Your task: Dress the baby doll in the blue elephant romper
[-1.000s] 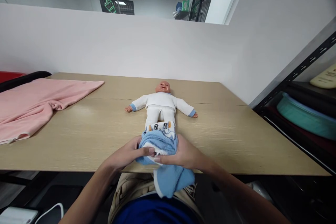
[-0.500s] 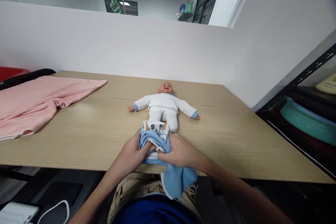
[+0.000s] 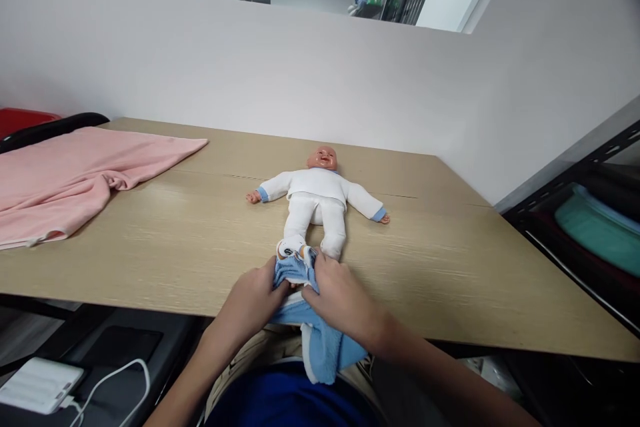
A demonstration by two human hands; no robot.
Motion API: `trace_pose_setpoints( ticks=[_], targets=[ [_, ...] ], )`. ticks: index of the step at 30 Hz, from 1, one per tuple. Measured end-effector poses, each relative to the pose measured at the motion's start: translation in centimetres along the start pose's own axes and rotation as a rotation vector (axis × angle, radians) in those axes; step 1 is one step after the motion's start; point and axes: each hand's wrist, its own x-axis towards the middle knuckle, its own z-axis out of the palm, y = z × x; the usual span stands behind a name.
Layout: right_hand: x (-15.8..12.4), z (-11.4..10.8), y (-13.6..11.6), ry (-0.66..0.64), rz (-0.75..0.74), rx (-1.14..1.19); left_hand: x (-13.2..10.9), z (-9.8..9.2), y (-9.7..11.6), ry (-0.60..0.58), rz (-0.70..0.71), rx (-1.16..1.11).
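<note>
Holding the bunched blue cloth point(image 3: 295, 273) at the doll point(image 3: 316, 203)'s feet, the left hand point(image 3: 250, 303) and right hand point(image 3: 340, 293) are pinching it.

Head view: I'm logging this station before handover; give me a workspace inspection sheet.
Surface: wooden table, seam across the middle.
Job's things: doll in white suit, face up; blue garment bunched at its feet, hanging over the near edge.
Clutter: pink cloth at the left.
Hands: left hand and right hand both grip the blue garment.
Cables: white cable to a white box below the table.
Surroundings: white partition; black shelf rack at right.
</note>
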Motion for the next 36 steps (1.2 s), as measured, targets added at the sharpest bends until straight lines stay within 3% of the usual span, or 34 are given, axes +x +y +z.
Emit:
trace_pose_setpoints(
  ticks=[4,6,9,12,18,26,30,36],
  targets=[
    [0.2,-0.2,0.6,-0.019,-0.021,0.074,0.8,0.8,-1.6,0.102,0.121,0.025],
    [0.3,-0.3,1.1,0.006,-0.024,0.14,0.9,1.1,-2.6,0.149,0.19,-0.144],
    [0.3,0.0,1.8,0.064,-0.012,0.207,0.9,1.2,-3.3,0.115,0.251,-0.454],
    [0.3,0.4,2.5,0.12,0.006,0.219,1.1,0.7,-3.4,0.113,0.305,-0.581],
    [1.0,0.9,3.4,0.267,-0.081,0.105,2.5,-0.8,-3.9,0.06,0.346,-0.466],
    [1.5,1.2,4.6,0.281,-0.136,0.237,3.3,-1.9,-3.9,0.089,0.38,-0.45],
    [2.8,-0.2,6.0,0.228,-0.237,0.29,4.4,-3.0,-3.6,0.004,0.354,-0.482],
    [4.4,-4.0,6.0,-0.01,-0.386,0.388,7.2,-5.8,-2.9,-0.296,0.371,-0.564]
  ],
)
